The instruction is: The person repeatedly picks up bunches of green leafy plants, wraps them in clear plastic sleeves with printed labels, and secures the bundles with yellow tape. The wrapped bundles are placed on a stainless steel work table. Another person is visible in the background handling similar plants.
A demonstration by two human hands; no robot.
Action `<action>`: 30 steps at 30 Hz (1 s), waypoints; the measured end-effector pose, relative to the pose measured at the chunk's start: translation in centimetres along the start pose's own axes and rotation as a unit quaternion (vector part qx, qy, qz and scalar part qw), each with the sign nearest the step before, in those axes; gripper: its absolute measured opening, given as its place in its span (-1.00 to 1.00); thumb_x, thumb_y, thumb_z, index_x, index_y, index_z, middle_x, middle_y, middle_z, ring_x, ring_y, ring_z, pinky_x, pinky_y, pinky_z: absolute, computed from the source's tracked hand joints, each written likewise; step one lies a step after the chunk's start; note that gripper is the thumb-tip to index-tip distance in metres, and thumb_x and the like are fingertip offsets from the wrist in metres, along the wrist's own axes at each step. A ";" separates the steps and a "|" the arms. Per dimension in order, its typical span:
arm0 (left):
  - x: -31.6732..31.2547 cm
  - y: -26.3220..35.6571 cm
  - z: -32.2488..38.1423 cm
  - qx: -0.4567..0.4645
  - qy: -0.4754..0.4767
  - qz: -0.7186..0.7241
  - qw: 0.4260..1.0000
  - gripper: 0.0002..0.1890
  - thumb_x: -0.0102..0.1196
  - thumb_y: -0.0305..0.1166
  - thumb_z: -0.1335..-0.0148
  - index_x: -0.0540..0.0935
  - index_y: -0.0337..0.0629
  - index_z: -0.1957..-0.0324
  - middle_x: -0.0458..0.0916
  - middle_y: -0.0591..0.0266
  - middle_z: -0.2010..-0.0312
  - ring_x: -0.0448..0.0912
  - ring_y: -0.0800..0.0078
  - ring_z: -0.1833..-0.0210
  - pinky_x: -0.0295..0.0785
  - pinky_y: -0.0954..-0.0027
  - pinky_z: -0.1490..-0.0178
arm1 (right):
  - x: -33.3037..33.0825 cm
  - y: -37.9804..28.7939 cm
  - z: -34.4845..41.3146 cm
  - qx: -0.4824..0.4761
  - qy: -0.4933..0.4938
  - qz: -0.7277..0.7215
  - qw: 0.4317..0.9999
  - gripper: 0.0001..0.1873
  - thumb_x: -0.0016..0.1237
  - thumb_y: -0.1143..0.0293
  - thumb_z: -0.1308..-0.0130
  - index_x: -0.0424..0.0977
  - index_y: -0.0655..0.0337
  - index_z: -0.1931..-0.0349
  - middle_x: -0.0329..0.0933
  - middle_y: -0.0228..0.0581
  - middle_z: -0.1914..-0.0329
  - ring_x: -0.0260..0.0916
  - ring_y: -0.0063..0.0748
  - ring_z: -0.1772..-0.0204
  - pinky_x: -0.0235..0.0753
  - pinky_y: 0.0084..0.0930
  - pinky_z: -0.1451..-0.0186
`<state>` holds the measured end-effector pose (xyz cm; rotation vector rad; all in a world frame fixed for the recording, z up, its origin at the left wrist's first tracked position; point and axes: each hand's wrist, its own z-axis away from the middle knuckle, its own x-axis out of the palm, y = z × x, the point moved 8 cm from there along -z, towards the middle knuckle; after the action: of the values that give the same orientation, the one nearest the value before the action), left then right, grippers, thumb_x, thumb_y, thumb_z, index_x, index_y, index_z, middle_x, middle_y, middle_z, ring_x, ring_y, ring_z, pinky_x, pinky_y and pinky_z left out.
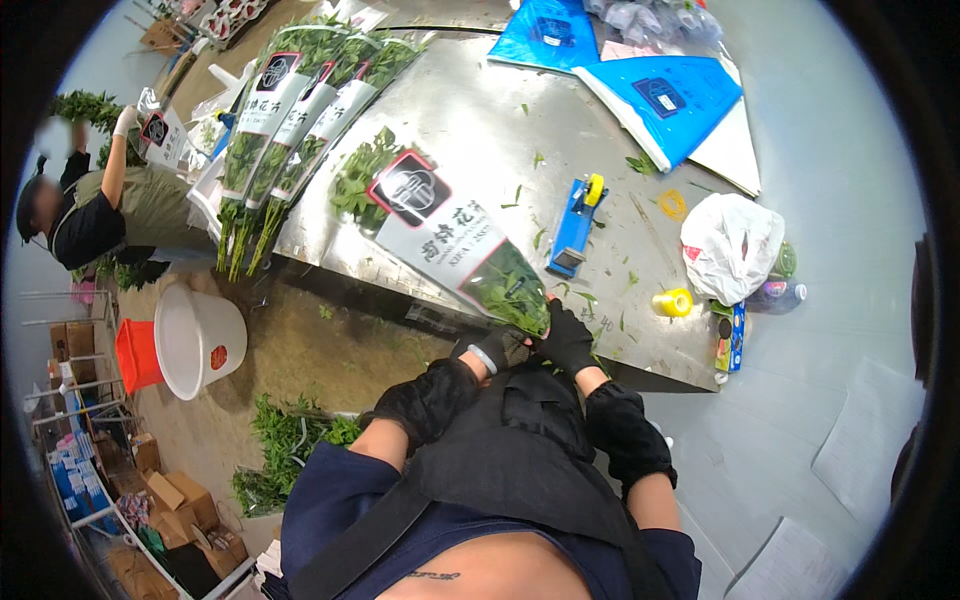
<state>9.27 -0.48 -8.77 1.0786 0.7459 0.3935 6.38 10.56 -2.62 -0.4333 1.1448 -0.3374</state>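
Note:
A bunch of leafy green stems [510, 296] in a printed flower sleeve [442, 240] lies slanted across the metal table, its narrow end towards me. My right hand [568, 336], in a black glove, grips that narrow end from the right. At the lower left of the same end, my left hand [504, 349] is curled, also in a black glove; the stems below the sleeve are mostly hidden by both hands. A blue tape dispenser [571, 229] with a yellow roll stands to the right of the bunch.
Several sleeved bunches [289, 142] lie at the table's [465, 112] left end. Right are blue packs of sleeves [667, 97], a white plastic bag [731, 247] and a tape roll [673, 302]. A white tub [199, 341] and foliage [292, 442] sit left; a co-worker [112, 202] handles another sleeve.

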 end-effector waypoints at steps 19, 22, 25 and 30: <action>-6.6 7.0 -7.1 -0.231 -0.539 0.132 0.799 -0.41 0.31 -0.13 0.01 0.51 -0.28 -0.02 0.56 0.15 0.06 0.48 0.42 0.06 0.35 0.38 -0.02 | -9.2 -6.0 3.3 -0.172 0.160 0.169 0.957 -0.55 -0.02 0.40 0.01 0.34 0.18 0.02 0.33 -0.26 0.46 0.35 -0.26 0.39 0.30 -0.34 0.35; -5.6 6.9 -6.4 -0.167 -0.538 0.139 0.815 -0.31 0.32 -0.23 0.07 0.39 -0.27 -0.12 0.49 0.08 -0.01 0.47 0.32 0.00 0.38 0.34 -0.05 | -8.2 -5.4 2.0 -0.162 0.184 0.208 0.947 -0.67 -0.07 0.38 -0.02 0.36 0.14 0.13 0.31 -0.30 0.48 0.34 -0.32 0.41 0.29 -0.36 0.36; -4.8 5.5 -6.4 -0.162 -0.516 0.037 0.840 -0.43 0.33 -0.23 0.09 0.50 -0.30 0.03 0.59 0.13 0.18 0.53 0.38 0.15 0.42 0.36 0.05 | -7.6 -5.1 1.2 -0.166 0.215 0.202 0.941 -0.74 -0.11 0.37 -0.07 0.37 0.10 0.18 0.31 -0.31 0.50 0.34 -0.32 0.41 0.28 -0.35 0.37; -5.7 3.9 -7.7 -0.096 -0.421 -0.147 0.890 -0.58 0.34 -0.20 0.17 0.63 -0.29 0.29 0.63 0.09 0.41 0.58 0.36 0.32 0.43 0.34 0.19 | -7.8 -5.1 0.3 -0.113 0.169 0.169 0.964 -0.71 0.03 0.33 -0.05 0.41 0.05 0.17 0.39 -0.22 0.32 0.36 -0.20 0.24 0.35 -0.30 0.19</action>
<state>-0.02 2.66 -5.27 0.8138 0.0754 -0.2661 3.52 9.83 6.20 -0.3772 1.5736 0.0230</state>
